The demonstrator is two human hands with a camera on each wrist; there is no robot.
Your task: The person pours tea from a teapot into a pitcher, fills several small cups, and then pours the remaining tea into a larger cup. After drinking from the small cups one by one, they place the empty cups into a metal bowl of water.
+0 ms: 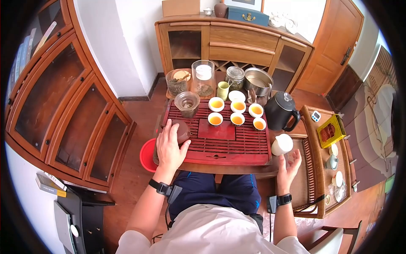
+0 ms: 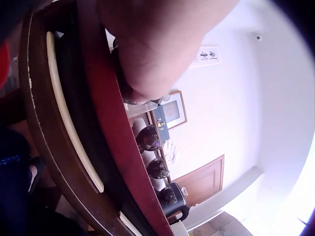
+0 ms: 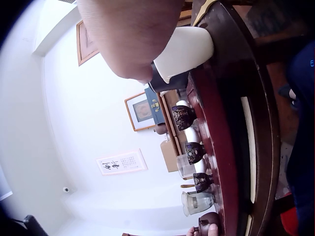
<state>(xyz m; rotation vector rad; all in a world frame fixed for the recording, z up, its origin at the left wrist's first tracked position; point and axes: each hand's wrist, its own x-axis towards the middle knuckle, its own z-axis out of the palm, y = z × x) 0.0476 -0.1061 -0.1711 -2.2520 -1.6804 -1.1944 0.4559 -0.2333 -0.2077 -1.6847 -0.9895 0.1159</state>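
Note:
My left hand [image 1: 168,150] lies beside a small brown clay teapot [image 1: 183,132] at the left of the red slatted tea tray [image 1: 203,157]. Its fingers are extended along the pot and the thumb is at the near side; the right wrist view also shows fingertips at the teapot [image 3: 210,222]. Just off the tray's right edge stands a white pitcher [image 1: 282,144]. Close in front of it my right hand [image 1: 289,169] is turned palm up, fingers loosely spread, holding nothing. Several small cups of amber tea [image 1: 215,120], dark-patterned outside, stand on the tray.
A glass bowl with a strainer [image 1: 187,103] sits behind the teapot. Jars of tea [image 1: 234,78], a steel pot [image 1: 258,81] and a black kettle [image 1: 282,111] line the back and right. A wicker side stand [image 1: 311,203] is at right, a red bucket [image 1: 147,155] at left.

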